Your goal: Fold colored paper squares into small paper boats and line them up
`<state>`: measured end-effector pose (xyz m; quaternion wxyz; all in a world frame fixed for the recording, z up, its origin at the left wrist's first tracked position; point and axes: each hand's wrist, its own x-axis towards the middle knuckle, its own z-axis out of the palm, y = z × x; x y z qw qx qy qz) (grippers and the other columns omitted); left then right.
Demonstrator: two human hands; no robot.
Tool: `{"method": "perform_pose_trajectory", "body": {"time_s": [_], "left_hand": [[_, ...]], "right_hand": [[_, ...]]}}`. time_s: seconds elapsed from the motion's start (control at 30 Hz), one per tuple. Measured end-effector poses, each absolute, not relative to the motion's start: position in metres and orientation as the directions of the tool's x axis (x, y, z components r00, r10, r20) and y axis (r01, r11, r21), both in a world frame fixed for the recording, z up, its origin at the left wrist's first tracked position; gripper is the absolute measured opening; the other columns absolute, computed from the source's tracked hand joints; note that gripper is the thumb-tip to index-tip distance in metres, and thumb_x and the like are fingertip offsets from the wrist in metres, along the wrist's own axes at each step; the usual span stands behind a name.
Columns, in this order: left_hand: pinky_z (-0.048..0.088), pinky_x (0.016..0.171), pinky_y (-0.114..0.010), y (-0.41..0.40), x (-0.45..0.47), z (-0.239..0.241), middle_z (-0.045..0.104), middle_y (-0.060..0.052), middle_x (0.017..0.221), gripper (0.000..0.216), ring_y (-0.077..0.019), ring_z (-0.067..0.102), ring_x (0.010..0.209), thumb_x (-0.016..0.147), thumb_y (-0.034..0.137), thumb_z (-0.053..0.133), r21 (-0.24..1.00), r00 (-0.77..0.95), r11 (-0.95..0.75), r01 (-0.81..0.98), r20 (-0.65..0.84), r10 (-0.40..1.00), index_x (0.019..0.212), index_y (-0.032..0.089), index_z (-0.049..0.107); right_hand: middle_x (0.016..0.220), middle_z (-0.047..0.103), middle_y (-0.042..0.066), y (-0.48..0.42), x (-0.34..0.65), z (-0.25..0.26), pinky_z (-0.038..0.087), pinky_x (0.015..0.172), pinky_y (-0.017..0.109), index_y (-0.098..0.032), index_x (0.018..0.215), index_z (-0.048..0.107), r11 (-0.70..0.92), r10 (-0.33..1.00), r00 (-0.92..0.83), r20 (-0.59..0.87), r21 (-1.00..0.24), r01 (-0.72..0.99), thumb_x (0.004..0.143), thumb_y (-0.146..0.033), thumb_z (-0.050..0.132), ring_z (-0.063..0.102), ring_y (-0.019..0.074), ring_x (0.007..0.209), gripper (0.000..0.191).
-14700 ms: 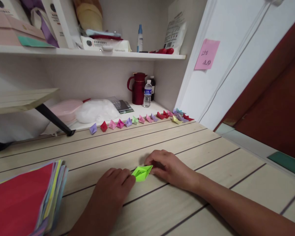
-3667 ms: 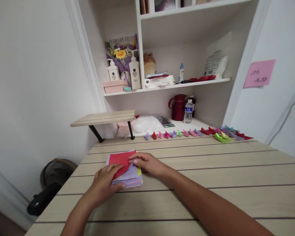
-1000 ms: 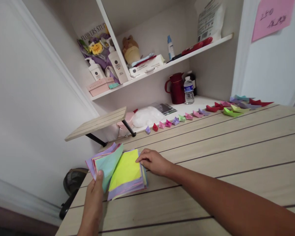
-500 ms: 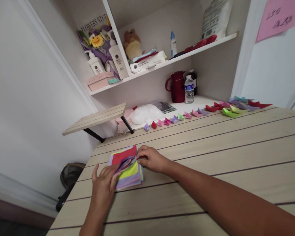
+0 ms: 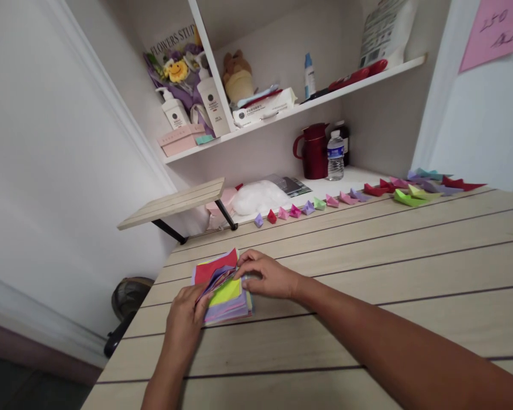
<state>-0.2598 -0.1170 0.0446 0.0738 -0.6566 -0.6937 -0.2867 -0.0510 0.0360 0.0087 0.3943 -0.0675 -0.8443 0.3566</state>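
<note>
Lower centre, the left hand point(image 5: 184, 310) pinches lifted sheets point(image 5: 219, 278); whether the right hand point(image 5: 271, 277) grips any, I cannot tell. A loose pinch could scatter the stack point(image 5: 228, 310)

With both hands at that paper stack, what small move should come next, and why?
Perhaps the right hand should pinch the exposed yellow sheet: it is at the edge of the paper stack, while the left hand holds upper sheets bent up.
</note>
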Motion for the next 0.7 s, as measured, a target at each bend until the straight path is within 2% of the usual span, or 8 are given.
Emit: {"method": "perform_pose_trajectory", "body": {"time_s": [0.17,0.27,0.37,0.53,0.7], "left_hand": [[0.054,0.081,-0.042,-0.117,-0.26,0.043,0.076,-0.011,0.093,0.058,-0.0282,0.068,0.09,0.091,0.064,0.04,0.302,-0.127,-0.032,0.953,0.492,0.861,0.098,0.019,0.075],[0.054,0.082,-0.043,-0.117,-0.262,0.042,0.077,-0.01,0.094,0.055,-0.0288,0.068,0.092,0.091,0.063,0.042,0.302,-0.133,-0.026,0.953,0.493,0.86,0.097,0.02,0.075],[0.053,0.083,-0.045,-0.117,-0.264,0.04,0.077,-0.01,0.096,0.052,-0.03,0.068,0.094,0.091,0.061,0.044,0.301,-0.135,-0.021,0.953,0.486,0.864,0.099,0.021,0.076],[0.052,0.086,-0.047,-0.117,-0.265,0.039,0.078,-0.009,0.099,0.047,-0.0301,0.069,0.096,0.09,0.059,0.047,0.298,-0.123,-0.03,0.954,0.483,0.867,0.103,0.024,0.076],[0.052,0.086,-0.046,-0.118,-0.264,0.039,0.078,-0.008,0.1,0.049,-0.0294,0.069,0.096,0.09,0.061,0.047,0.302,-0.12,-0.037,0.952,0.485,0.866,0.105,0.025,0.076]], "right_hand": [[0.109,0.056,0.005,0.034,-0.053,0.007,0.047,0.096,0.035,-0.024,0.105,0.077,0.737,0.402,-0.687,0.605,-0.659,-0.149,0.068,-0.034,0.088,0.058,0.0213,0.103,0.04],[0.11,0.056,0.005,0.034,-0.055,0.005,0.045,0.099,0.038,-0.025,0.106,0.076,0.747,0.41,-0.684,0.603,-0.653,-0.128,0.064,-0.03,0.09,0.058,0.023,0.105,0.044],[0.107,0.058,0.005,0.034,-0.056,0.004,0.045,0.097,0.036,-0.024,0.102,0.077,0.755,0.416,-0.675,0.609,-0.645,-0.117,0.068,-0.023,0.086,0.059,0.0221,0.103,0.035],[0.088,0.063,0.003,0.033,-0.058,0.008,0.047,0.082,0.03,-0.022,0.086,0.078,0.76,0.443,-0.644,0.624,-0.642,-0.099,0.083,-0.018,0.074,0.061,0.0177,0.086,0.006],[0.084,0.063,0.002,0.031,-0.061,0.009,0.047,0.079,0.028,-0.021,0.083,0.078,0.752,0.464,-0.629,0.623,-0.653,-0.092,0.083,-0.017,0.075,0.061,0.0166,0.082,0.005]]}}
